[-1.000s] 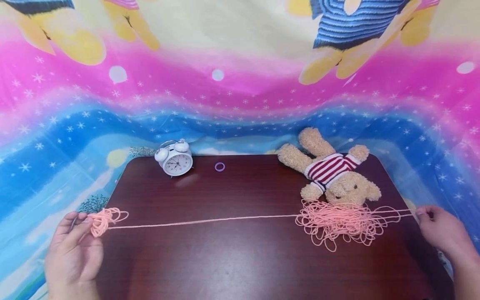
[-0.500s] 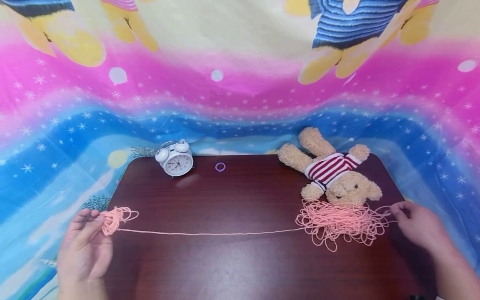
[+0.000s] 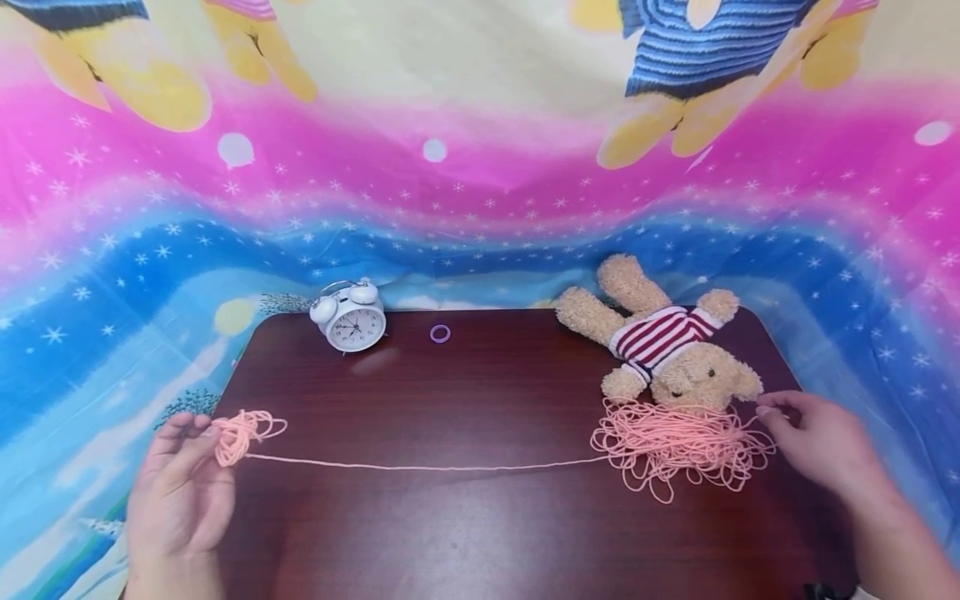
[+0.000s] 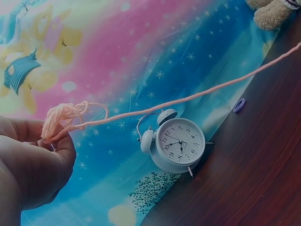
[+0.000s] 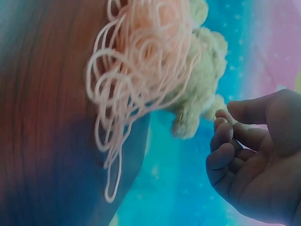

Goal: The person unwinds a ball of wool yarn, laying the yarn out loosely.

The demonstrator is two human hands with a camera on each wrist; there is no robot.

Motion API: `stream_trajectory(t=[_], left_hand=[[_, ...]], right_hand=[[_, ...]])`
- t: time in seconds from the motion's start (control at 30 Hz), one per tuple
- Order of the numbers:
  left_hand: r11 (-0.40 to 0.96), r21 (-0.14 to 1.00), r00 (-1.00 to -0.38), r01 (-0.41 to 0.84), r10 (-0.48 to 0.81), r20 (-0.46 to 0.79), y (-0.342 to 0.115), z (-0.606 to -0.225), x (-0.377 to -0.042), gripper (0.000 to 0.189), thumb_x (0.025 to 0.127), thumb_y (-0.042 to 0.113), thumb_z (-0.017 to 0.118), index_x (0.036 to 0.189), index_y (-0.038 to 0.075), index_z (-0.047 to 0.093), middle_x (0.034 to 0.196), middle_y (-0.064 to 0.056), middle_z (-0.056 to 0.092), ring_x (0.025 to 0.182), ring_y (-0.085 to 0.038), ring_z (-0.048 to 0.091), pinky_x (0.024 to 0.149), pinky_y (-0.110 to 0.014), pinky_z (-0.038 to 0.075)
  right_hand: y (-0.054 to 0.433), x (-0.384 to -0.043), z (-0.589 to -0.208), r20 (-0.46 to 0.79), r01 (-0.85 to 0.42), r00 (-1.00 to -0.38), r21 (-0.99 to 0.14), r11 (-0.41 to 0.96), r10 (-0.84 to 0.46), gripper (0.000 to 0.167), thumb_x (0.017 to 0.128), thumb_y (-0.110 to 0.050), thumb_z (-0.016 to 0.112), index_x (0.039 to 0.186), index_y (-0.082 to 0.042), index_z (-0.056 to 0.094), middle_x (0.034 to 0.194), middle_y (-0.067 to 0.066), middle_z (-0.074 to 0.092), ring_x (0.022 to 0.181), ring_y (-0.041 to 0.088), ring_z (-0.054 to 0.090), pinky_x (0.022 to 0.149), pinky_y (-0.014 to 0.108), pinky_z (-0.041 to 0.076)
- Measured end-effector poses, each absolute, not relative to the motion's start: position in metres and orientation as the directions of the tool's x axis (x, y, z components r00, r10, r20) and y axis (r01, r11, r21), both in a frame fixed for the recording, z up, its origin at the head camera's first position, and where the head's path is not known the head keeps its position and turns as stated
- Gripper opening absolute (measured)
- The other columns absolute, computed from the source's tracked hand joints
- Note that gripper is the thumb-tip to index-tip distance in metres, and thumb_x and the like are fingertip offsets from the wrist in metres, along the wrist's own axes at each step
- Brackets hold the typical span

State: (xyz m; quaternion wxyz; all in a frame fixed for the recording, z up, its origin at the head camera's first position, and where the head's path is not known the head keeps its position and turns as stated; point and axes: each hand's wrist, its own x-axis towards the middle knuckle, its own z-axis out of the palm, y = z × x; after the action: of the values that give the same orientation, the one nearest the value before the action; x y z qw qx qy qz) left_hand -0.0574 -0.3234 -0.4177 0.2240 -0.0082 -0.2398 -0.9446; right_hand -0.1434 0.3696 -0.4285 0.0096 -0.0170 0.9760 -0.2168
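In the head view my left hand (image 3: 187, 492) pinches a small bunch of peach yarn (image 3: 236, 437) between thumb and fingers. From it a single yarn strand (image 4: 183, 100) runs rightward to a large loose yarn heap (image 3: 667, 446) on the dark table (image 3: 465, 517). My right hand (image 3: 817, 442) is at the heap's right end, beside the teddy bear's head (image 3: 697, 375). Its fingers are loosely bent, thumb near the index finger. The right wrist view shows no strand reaching the right fingers (image 5: 220, 157). Yarn loops (image 5: 113, 155) lie apart from them.
The teddy bear (image 3: 660, 337) lies on its back at the far right of the table, touching the heap. A white twin-bell alarm clock (image 3: 351, 321) stands at the back left. A purple ring (image 3: 440, 333) lies beside it. A printed curtain (image 3: 465, 208) hangs behind.
My right hand has come leftward from beyond the table's right edge to the heap, and its pulled-out strands have drawn in. My left hand has shifted slightly right; the long strand now sags.
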Motion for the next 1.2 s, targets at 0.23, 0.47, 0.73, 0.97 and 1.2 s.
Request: stream_trajectory(t=[0.23, 0.47, 0.73, 0.97, 1.2], left_hand=[[-0.800, 0.449, -0.913, 0.399, -0.390, 0.117, -0.319, -0.420, -0.059, 0.032, 0.096, -0.028, 0.040, 0.108, -0.008, 0.061, 0.100, -0.019, 0.067, 0.089, -0.028, 0.067, 0.075, -0.031, 0.060], [-0.789, 0.497, -0.927, 0.361, -0.363, 0.098, -0.312, -0.420, -0.062, 0.034, 0.097, -0.026, 0.040, 0.109, -0.004, 0.063, 0.102, -0.014, 0.065, 0.090, -0.024, 0.065, 0.074, -0.028, 0.058], [-0.780, 0.530, -0.936, 0.334, -0.339, 0.091, -0.304, -0.421, -0.065, 0.035, 0.097, -0.025, 0.041, 0.108, -0.001, 0.064, 0.101, -0.012, 0.066, 0.090, -0.022, 0.066, 0.074, -0.026, 0.058], [-0.765, 0.565, -0.944, 0.310, -0.316, 0.090, -0.295, -0.422, -0.069, 0.035, 0.099, -0.023, 0.041, 0.109, 0.001, 0.065, 0.101, -0.009, 0.065, 0.090, -0.020, 0.066, 0.073, -0.025, 0.057], [-0.760, 0.589, -0.955, 0.276, -0.289, 0.074, -0.286, -0.422, -0.072, 0.034, 0.100, -0.021, 0.042, 0.110, 0.003, 0.063, 0.103, -0.008, 0.064, 0.090, -0.020, 0.066, 0.074, -0.025, 0.058]], right_hand=[[0.336, -0.148, -0.429, 0.052, -0.082, -0.996, -0.482, 0.872, -0.066, 0.032, 0.104, -0.028, 0.062, 0.121, -0.003, 0.071, 0.088, 0.010, 0.073, 0.060, 0.019, 0.056, 0.057, 0.034, 0.043], [0.301, -0.153, -0.425, 0.013, -0.089, -0.995, -0.538, 0.838, -0.098, 0.034, 0.105, -0.032, 0.061, 0.123, -0.006, 0.071, 0.112, 0.017, 0.071, 0.072, 0.017, 0.061, 0.061, 0.034, 0.046], [0.264, -0.157, -0.425, 0.021, -0.122, -0.991, -0.571, 0.812, -0.134, 0.030, 0.104, -0.029, 0.063, 0.122, -0.006, 0.072, 0.112, 0.014, 0.071, 0.085, 0.022, 0.065, 0.070, 0.038, 0.051], [0.235, -0.161, -0.429, 0.016, -0.134, -0.987, -0.619, 0.774, -0.158, 0.024, 0.103, -0.024, 0.065, 0.119, -0.008, 0.072, 0.095, 0.004, 0.069, 0.078, 0.018, 0.060, 0.068, 0.036, 0.049], [0.209, -0.163, -0.435, 0.034, -0.169, -0.980, -0.660, 0.732, -0.196, 0.021, 0.100, -0.020, 0.068, 0.117, -0.008, 0.074, 0.093, 0.002, 0.069, 0.071, 0.014, 0.058, 0.064, 0.032, 0.049]])
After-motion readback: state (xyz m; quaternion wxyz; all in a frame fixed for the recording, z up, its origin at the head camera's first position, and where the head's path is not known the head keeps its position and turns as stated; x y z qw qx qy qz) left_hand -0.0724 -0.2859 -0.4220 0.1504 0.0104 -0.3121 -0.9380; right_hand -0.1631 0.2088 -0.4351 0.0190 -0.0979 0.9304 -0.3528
